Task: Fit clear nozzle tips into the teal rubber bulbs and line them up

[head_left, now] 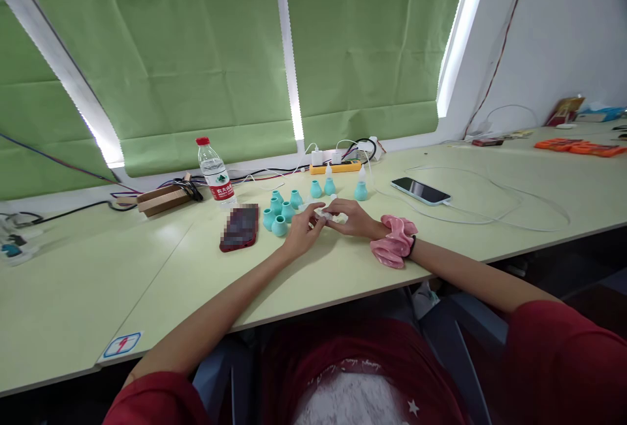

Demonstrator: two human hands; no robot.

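Observation:
My left hand [302, 230] and my right hand [355, 217] meet above the table, fingers pinched around a small whitish translucent piece [325, 215]. Its exact kind is too small and too covered by fingers to tell. A pink scrunchie [393, 241] circles my right wrist. Just left of my left hand stand several teal squeeze bulbs [279, 226] with open necks. Beyond my hands are more teal bulbs; one bulb [360, 191] on the right carries a translucent pointed nozzle [362, 173]. Some small whitish bits beside my fingers are partly hidden.
A dark red phone [240, 228] lies left of the bulbs, with a water bottle [215, 173] behind it. An orange power strip [336, 168] sits at the back. On the right, a charging phone [420, 190] trails a white cable [482, 221]. A cardboard box [164, 200] is back left.

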